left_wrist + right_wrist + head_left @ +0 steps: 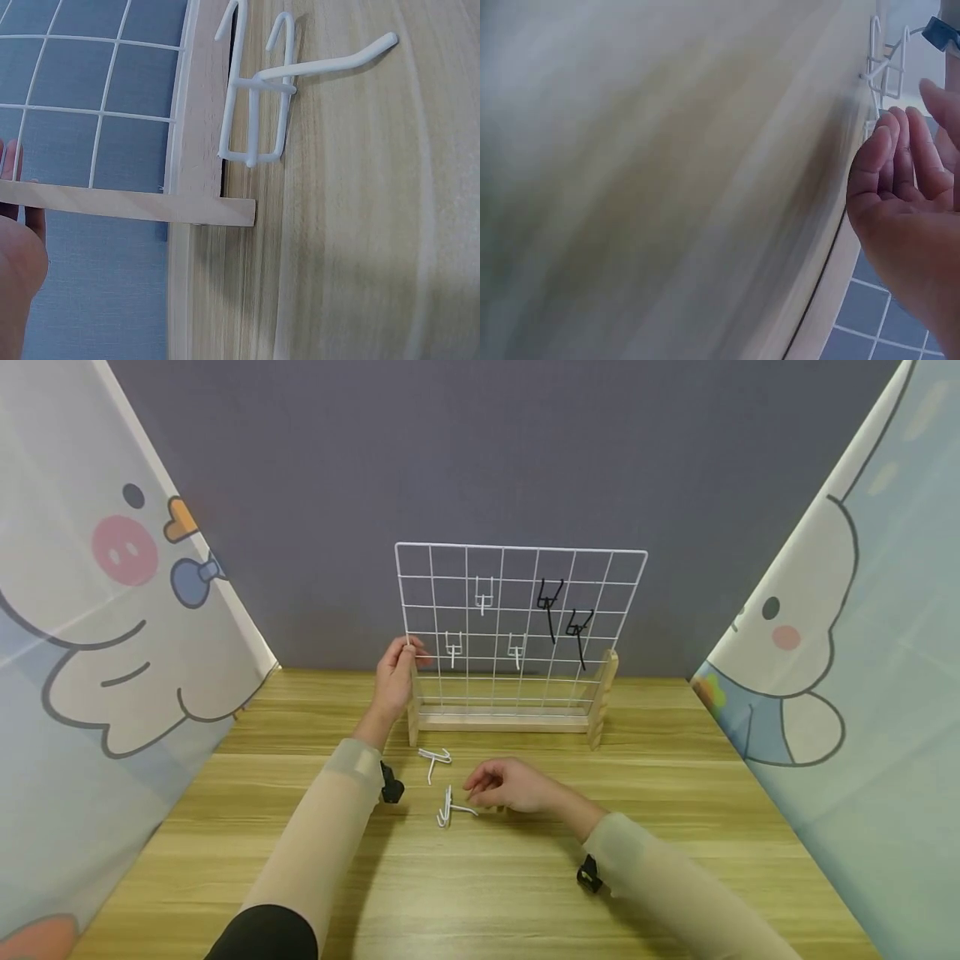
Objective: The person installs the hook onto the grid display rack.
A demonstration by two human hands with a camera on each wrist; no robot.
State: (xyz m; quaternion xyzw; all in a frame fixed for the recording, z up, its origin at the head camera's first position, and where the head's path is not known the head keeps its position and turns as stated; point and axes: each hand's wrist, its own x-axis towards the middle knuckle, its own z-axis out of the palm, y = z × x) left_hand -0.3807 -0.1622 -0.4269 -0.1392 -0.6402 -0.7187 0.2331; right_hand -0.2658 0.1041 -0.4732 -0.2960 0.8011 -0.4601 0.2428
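A white wire grid rack stands upright in a wooden stand. My left hand grips the top of the stand's left wooden post, fingers reaching behind the grid. On the table in front lie two white wire hooks. The farther hook is near the left post; the nearer hook has its prong pointing right. My right hand is just right of the nearer hook, fingers loosely curled with nothing between them. In the right wrist view, the fingertips are apart from the hook.
Three white hooks hang on the grid, one high and two lower. Two black hooks hang toward its right side. Behind the rack is a grey partition, with cartoon-printed curtains at both sides.
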